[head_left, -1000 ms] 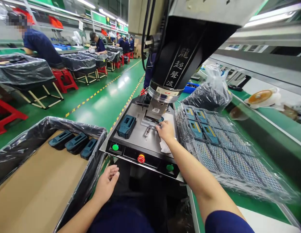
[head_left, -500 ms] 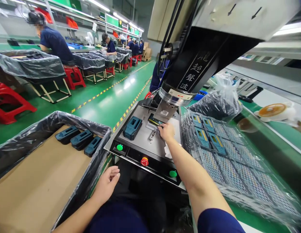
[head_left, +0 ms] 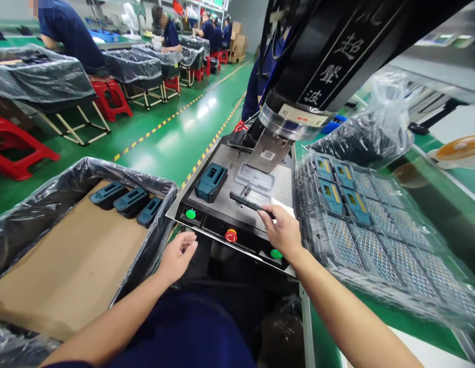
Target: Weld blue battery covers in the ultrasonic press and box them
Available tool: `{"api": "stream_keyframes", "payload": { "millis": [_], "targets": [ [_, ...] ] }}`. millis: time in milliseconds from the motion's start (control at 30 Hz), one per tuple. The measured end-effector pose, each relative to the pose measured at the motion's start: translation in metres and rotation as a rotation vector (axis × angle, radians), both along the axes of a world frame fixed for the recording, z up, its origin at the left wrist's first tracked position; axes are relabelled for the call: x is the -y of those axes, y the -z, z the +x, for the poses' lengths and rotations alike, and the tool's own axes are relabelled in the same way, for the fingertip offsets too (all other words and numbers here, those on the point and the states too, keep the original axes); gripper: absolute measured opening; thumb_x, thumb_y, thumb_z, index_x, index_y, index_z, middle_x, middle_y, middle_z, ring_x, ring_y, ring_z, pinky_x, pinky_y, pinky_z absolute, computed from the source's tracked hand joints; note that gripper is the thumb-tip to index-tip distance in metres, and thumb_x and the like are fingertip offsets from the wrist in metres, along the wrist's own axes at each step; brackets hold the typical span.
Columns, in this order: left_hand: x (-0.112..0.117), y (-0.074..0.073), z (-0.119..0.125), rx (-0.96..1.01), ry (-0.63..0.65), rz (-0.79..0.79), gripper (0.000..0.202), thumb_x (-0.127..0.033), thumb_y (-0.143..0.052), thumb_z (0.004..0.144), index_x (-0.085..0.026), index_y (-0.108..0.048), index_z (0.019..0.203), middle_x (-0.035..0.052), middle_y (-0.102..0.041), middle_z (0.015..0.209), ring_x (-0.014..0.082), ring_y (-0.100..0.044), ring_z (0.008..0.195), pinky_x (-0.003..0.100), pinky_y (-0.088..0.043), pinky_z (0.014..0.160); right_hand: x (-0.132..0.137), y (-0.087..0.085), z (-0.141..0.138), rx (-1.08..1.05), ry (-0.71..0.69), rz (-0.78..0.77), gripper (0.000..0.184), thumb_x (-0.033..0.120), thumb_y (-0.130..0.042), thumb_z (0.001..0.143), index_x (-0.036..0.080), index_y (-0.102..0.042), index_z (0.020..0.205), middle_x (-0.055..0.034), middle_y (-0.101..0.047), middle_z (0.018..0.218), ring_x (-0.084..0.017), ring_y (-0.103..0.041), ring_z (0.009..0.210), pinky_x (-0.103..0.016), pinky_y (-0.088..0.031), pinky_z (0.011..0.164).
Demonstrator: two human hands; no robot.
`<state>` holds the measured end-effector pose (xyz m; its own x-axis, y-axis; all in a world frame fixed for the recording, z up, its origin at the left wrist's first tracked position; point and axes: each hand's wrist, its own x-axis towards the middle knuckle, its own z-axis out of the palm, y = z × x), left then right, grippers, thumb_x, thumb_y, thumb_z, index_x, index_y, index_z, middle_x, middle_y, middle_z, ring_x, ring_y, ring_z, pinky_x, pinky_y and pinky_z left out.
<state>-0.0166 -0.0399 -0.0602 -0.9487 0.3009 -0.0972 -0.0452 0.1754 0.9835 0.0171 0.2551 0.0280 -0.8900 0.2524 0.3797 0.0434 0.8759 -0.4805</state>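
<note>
Just ahead of the press's control panel, the right grip [head_left: 283, 230] pinches one end of a thin, dark flat part [head_left: 247, 202] between thumb and fingers; the part points leftward from it over the metal plate, seen nearly edge-on, and whether its far end touches that plate I cannot tell. Beyond the grip stand the recessed fixture [head_left: 253, 177] and the steel horn [head_left: 271, 153] of the ultrasonic welding press. Farther left of it lies a teal-and-black plastic housing [head_left: 211, 181], while a red emergency-stop button [head_left: 230, 235] sits nearer the body, also to its left. On its right, a clear blister tray [head_left: 370, 286] bears teal covers [head_left: 331, 197]. The left grip [head_left: 179, 255] holds nothing, its fingers loosely curled before the plate's front edge, near the lined bin [head_left: 118, 299]. In hand, I judge, is the carrying of the flat part at the fixture's near side; the next move probably calls for a firm pinch and a path clear of horn and housing.
</note>
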Motion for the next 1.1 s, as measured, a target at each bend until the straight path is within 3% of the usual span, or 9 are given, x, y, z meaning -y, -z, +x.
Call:
{"api": "stream_keyframes", "payload": {
  "millis": [100, 200, 300, 433, 533, 633, 867, 1000, 1100],
  "targets": [
    [-0.015, -0.017, -0.008, -0.035, 0.052, 0.025, 0.036, -0.040, -0.059, 0.082, -0.016, -0.058, 0.110, 0.0109, -0.066, 0.110, 0.0204, -0.062, 0.104, 0.039, -0.046, 0.098, 0.023, 0.006, 0.031, 0.150, -0.004, -0.447, 0.037, 0.055, -0.053, 0.084, 0.021, -0.068, 0.089, -0.0049, -0.067, 0.080, -0.020, -0.060, 0.072, -0.032, -0.046, 0.068],
    [-0.032, -0.026, -0.010, 0.018, 0.168, 0.061, 0.043, -0.039, -0.059, 0.082, -0.015, -0.054, 0.118, 0.0123, -0.064, 0.115, 0.0197, -0.061, 0.106, 0.038, -0.046, 0.097, 0.040, 0.027, 0.048, 0.319, 0.018, -0.959, 0.041, 0.058, -0.064, 0.075, 0.017, -0.065, 0.082, -0.0011, -0.062, 0.067, -0.013, -0.052, 0.058, -0.026, -0.042, 0.055],
    [-0.045, -0.023, -0.006, 0.133, 0.292, 0.039, 0.045, -0.038, -0.064, 0.079, -0.014, -0.055, 0.117, 0.0101, -0.067, 0.104, 0.0192, -0.064, 0.095, 0.037, -0.049, 0.091, 0.051, 0.047, 0.057, 0.388, 0.065, -1.227, 0.042, 0.055, -0.072, 0.068, 0.016, -0.064, 0.079, 0.0008, -0.059, 0.063, -0.010, -0.049, 0.054, -0.024, -0.041, 0.051],
    [-0.051, -0.010, 0.002, 0.220, 0.360, 0.002, 0.043, -0.034, -0.069, 0.074, -0.013, -0.059, 0.109, 0.0076, -0.069, 0.091, 0.0188, -0.066, 0.084, 0.037, -0.052, 0.083, 0.057, 0.062, 0.063, 0.379, 0.048, -1.280, 0.043, 0.049, -0.079, 0.061, 0.016, -0.065, 0.084, -0.0007, -0.063, 0.072, -0.010, -0.054, 0.060, -0.024, -0.044, 0.054],
    [-0.049, -0.001, 0.005, 0.227, 0.386, -0.007, 0.041, -0.031, -0.072, 0.071, -0.015, -0.060, 0.107, 0.0080, -0.070, 0.095, 0.0197, -0.066, 0.086, 0.036, -0.052, 0.081, 0.059, 0.073, 0.066, 0.382, 0.011, -1.221, 0.045, 0.043, -0.083, 0.055, 0.017, -0.066, 0.087, -0.0020, -0.066, 0.083, -0.012, -0.058, 0.066, -0.026, -0.047, 0.060],
    [-0.045, 0.007, 0.007, 0.138, 0.394, -0.129, 0.040, -0.030, -0.070, 0.072, -0.016, -0.061, 0.109, 0.0078, -0.070, 0.096, 0.0197, -0.066, 0.086, 0.034, -0.052, 0.079, 0.061, 0.086, 0.068, 0.407, -0.005, -1.141, 0.042, 0.043, -0.080, 0.057, 0.017, -0.067, 0.088, -0.0016, -0.066, 0.081, -0.013, -0.057, 0.065, -0.027, -0.047, 0.061],
    [-0.041, 0.004, 0.006, 0.051, 0.356, -0.382, 0.027, -0.035, -0.070, 0.072, -0.018, -0.069, 0.092, 0.0016, -0.067, 0.074, 0.0169, -0.060, 0.064, 0.031, -0.049, 0.066, 0.066, 0.099, 0.069, 0.467, -0.059, -0.979, 0.032, 0.044, -0.071, 0.067, 0.018, -0.070, 0.086, -0.0012, -0.066, 0.073, -0.013, -0.055, 0.060, -0.028, -0.046, 0.060],
    [-0.048, -0.003, 0.011, -0.122, 0.331, -0.469, 0.033, -0.035, -0.064, 0.079, -0.018, -0.064, 0.107, 0.0058, -0.067, 0.095, 0.0213, -0.062, 0.087, 0.037, -0.048, 0.086, 0.074, 0.105, 0.070, 0.410, -0.017, -1.040, 0.035, 0.049, -0.064, 0.075, 0.018, -0.069, 0.092, -0.0033, -0.068, 0.082, -0.016, -0.059, 0.068, -0.031, -0.048, 0.066],
    [-0.054, -0.005, 0.021, -0.300, 0.297, -0.555, 0.065, -0.048, -0.069, 0.073, -0.015, -0.051, 0.126, 0.0137, -0.056, 0.116, 0.0278, -0.055, 0.108, 0.043, -0.043, 0.097, 0.082, 0.110, 0.073, 0.335, -0.058, -1.078, 0.039, 0.052, -0.052, 0.085, 0.020, -0.068, 0.100, -0.0041, -0.069, 0.092, -0.019, -0.061, 0.082, -0.034, -0.048, 0.077]
  ]
}}
